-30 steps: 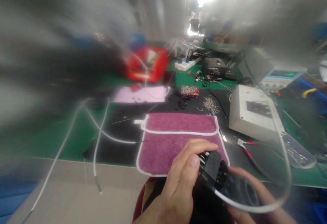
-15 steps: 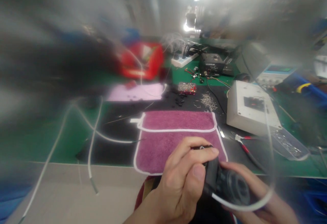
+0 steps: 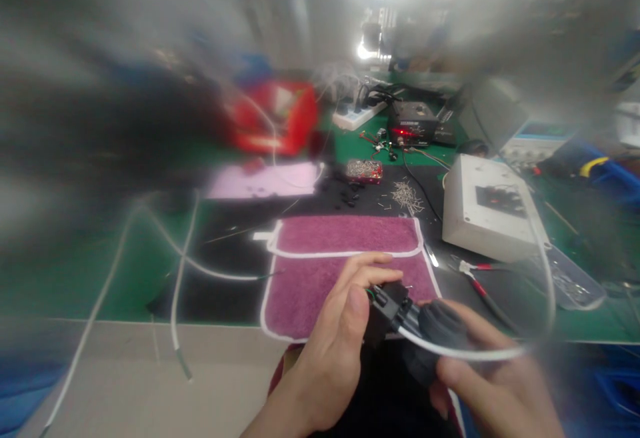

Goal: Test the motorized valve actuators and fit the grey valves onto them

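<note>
Both hands hold a black device [image 3: 393, 306] with a white cable [image 3: 465, 353] coming out of it, over the near edge of a purple cloth [image 3: 305, 295]. My left hand [image 3: 337, 331] grips the boxy end, its fingers behind and its thumb in front. A bit of green wire shows near the left thumb. My right hand [image 3: 493, 365] is wrapped round the dark round end [image 3: 440, 325]. From the device the cable loops out to the right and up in front of a white box. What kind of device it is I cannot make out.
Right of the cloth lie tweezers [image 3: 431, 255], red-handled pliers [image 3: 477, 285], a white box [image 3: 493, 208] and a clear tray of metal parts [image 3: 575, 281]. Beyond it are loose pins [image 3: 407, 197] and a red tin of pins [image 3: 364, 171]. Several white cables [image 3: 180, 291] cross the left side.
The device has tilted, so its boxy end and cable exit now show more. My left fingers have shifted left off its top, and a red light shows on the black box behind.
</note>
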`<state>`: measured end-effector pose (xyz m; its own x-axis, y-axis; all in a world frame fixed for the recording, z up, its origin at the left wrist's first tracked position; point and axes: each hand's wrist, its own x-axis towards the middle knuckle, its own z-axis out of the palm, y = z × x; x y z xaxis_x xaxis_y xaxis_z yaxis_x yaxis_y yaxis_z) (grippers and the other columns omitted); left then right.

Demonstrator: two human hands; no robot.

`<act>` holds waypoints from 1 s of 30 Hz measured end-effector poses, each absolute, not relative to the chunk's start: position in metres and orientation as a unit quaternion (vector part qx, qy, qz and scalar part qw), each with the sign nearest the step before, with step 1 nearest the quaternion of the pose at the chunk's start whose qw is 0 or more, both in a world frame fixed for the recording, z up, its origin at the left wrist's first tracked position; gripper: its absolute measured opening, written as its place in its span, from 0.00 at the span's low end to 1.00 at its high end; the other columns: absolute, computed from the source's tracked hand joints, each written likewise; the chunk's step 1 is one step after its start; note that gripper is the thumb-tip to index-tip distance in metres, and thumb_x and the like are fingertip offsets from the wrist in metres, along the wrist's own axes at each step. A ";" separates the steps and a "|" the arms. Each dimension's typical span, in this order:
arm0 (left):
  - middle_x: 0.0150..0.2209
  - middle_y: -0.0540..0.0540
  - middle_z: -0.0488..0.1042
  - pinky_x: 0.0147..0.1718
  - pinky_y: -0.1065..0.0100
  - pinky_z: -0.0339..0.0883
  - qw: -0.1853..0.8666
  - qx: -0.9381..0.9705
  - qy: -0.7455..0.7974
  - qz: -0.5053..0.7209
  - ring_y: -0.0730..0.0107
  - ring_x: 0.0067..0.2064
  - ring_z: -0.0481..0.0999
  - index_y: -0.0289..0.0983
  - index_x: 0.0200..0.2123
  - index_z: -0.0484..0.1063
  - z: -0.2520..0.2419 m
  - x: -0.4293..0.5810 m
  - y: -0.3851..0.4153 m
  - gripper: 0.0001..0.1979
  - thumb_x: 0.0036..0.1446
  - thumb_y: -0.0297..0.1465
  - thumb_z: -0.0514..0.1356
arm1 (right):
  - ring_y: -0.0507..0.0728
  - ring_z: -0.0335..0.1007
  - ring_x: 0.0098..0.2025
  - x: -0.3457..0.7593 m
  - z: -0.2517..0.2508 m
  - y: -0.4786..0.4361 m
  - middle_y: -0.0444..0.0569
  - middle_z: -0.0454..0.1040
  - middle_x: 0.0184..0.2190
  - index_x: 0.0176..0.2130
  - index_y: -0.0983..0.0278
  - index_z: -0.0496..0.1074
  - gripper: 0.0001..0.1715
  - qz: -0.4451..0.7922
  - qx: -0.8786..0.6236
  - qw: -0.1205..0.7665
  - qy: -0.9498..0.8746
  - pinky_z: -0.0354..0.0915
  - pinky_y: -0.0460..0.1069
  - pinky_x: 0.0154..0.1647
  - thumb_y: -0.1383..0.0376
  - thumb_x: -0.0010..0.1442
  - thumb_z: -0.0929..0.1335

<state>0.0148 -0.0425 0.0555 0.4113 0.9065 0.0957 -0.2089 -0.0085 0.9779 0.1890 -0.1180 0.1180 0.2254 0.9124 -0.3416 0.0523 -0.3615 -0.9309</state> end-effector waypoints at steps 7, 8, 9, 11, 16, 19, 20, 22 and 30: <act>0.67 0.35 0.65 0.62 0.54 0.68 0.614 0.591 0.323 0.411 0.49 0.63 0.72 0.47 0.78 0.44 0.045 0.000 -0.054 0.49 0.62 0.36 0.68 | 0.49 0.60 0.18 0.174 0.106 -0.112 0.46 0.68 0.20 0.45 0.68 0.70 0.30 0.663 -0.507 0.509 -0.210 0.58 0.40 0.22 0.45 0.66 0.77; 0.66 0.35 0.66 0.63 0.54 0.69 0.604 0.599 0.325 0.413 0.50 0.63 0.72 0.47 0.78 0.45 0.042 0.002 -0.056 0.48 0.62 0.33 0.68 | 0.49 0.59 0.18 0.173 0.104 -0.112 0.46 0.68 0.20 0.43 0.67 0.69 0.29 0.667 -0.501 0.511 -0.207 0.58 0.41 0.21 0.45 0.67 0.76; 0.65 0.35 0.67 0.62 0.55 0.70 0.601 0.605 0.326 0.409 0.52 0.61 0.73 0.47 0.77 0.48 0.039 0.004 -0.058 0.46 0.62 0.32 0.67 | 0.48 0.56 0.18 0.173 0.102 -0.111 0.45 0.66 0.20 0.41 0.66 0.68 0.30 0.666 -0.506 0.507 -0.209 0.56 0.40 0.20 0.43 0.68 0.74; 0.60 0.38 0.70 0.58 0.59 0.73 0.608 0.602 0.336 0.394 0.57 0.57 0.76 0.48 0.74 0.52 0.034 0.012 -0.060 0.40 0.63 0.32 0.66 | 0.46 0.50 0.19 0.174 0.097 -0.110 0.43 0.62 0.20 0.36 0.66 0.64 0.36 0.641 -0.536 0.497 -0.235 0.48 0.39 0.20 0.38 0.66 0.74; 0.48 0.46 0.74 0.40 0.72 0.75 0.684 0.472 0.366 0.418 0.71 0.41 0.77 0.46 0.66 0.59 0.031 0.029 -0.058 0.29 0.66 0.37 0.67 | 0.47 0.49 0.23 0.187 0.085 -0.103 0.43 0.59 0.22 0.35 0.67 0.66 0.37 0.545 -0.596 0.446 -0.386 0.47 0.41 0.24 0.37 0.73 0.67; 0.32 0.50 0.73 0.23 0.76 0.64 0.761 0.354 0.356 0.411 0.76 0.25 0.71 0.42 0.65 0.59 0.035 0.033 -0.051 0.28 0.66 0.39 0.65 | 0.49 0.62 0.25 0.204 0.084 -0.097 0.48 0.68 0.27 0.38 0.68 0.72 0.31 0.461 -0.637 0.383 -0.486 0.58 0.42 0.24 0.43 0.76 0.66; 0.29 0.51 0.72 0.20 0.77 0.59 0.776 0.321 0.350 0.415 0.76 0.21 0.69 0.41 0.65 0.59 0.036 0.032 -0.047 0.28 0.66 0.39 0.64 | 0.51 0.67 0.28 0.211 0.084 -0.095 0.49 0.72 0.30 0.40 0.68 0.74 0.28 0.404 -0.658 0.372 -0.515 0.62 0.42 0.27 0.45 0.75 0.68; 0.31 0.49 0.74 0.18 0.77 0.54 0.795 0.263 0.326 0.439 0.77 0.20 0.67 0.39 0.64 0.59 0.040 0.032 -0.038 0.26 0.66 0.37 0.61 | 0.53 0.73 0.34 0.225 0.080 -0.091 0.50 0.76 0.37 0.46 0.66 0.77 0.20 0.270 -0.692 0.347 -0.573 0.68 0.43 0.33 0.50 0.74 0.71; 0.42 0.40 0.76 0.20 0.77 0.51 0.825 0.195 0.255 0.465 0.82 0.21 0.65 0.32 0.60 0.63 0.039 0.039 -0.015 0.21 0.69 0.37 0.56 | 0.55 0.72 0.44 0.242 0.059 -0.080 0.46 0.74 0.45 0.50 0.58 0.77 0.10 0.053 -0.647 0.163 -0.743 0.64 0.50 0.47 0.59 0.79 0.66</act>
